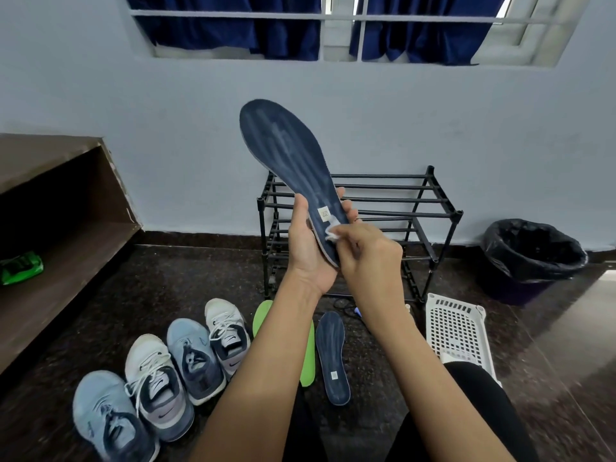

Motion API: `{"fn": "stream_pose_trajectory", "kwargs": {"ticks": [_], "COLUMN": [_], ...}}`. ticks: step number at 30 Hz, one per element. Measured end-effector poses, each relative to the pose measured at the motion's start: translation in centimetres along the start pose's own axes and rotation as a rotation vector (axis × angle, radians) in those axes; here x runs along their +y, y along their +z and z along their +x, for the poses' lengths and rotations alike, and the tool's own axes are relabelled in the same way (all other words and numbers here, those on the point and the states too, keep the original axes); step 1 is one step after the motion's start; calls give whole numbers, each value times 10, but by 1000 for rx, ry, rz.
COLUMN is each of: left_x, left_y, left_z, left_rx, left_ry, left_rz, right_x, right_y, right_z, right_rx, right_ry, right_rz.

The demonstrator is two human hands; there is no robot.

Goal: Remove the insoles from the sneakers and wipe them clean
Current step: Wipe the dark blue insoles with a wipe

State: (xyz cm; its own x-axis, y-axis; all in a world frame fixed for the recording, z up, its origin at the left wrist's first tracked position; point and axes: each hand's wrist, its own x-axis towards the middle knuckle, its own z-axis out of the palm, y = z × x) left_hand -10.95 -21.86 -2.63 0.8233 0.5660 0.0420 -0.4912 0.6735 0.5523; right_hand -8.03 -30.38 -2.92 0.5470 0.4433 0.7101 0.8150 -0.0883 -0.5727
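Two hands work on one dark blue insole (286, 151), which is raised above the floor, toe end up and tilted left. The left hand (308, 241) grips its heel end, thumb on the left edge and fingers curled behind it. The right hand (370, 255) pinches a white wipe (333, 231) and presses it against the heel area of the insole.

On the floor below the arms lie a green insole (308, 361) and, just beside it, a second dark blue insole (331, 355). Four sneakers (196, 358) stand in a row to their left.

A black shoe rack (383, 198) stands at the wall edge of the floor, with a lined bin (533, 258) near the right edge. A white basket (456, 328) lies in front of them.
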Motion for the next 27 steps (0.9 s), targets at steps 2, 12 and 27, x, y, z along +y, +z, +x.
{"fn": "stream_pose_trajectory", "kwargs": {"ticks": [2,12,27], "left_x": [2,-9,-24], "left_y": [-3,0,15], "left_z": [0,2,2], "left_rx": [6,52,72], "left_ry": [16,-41,-35], "left_rz": [-2,66,91], "right_x": [5,7,11], "right_y": [-1,4,-8], "right_z": [-4,-6,0], "right_rx": [-20,60,108], "right_ry": [-14,58,132], "right_rz": [-54,73,26]}}
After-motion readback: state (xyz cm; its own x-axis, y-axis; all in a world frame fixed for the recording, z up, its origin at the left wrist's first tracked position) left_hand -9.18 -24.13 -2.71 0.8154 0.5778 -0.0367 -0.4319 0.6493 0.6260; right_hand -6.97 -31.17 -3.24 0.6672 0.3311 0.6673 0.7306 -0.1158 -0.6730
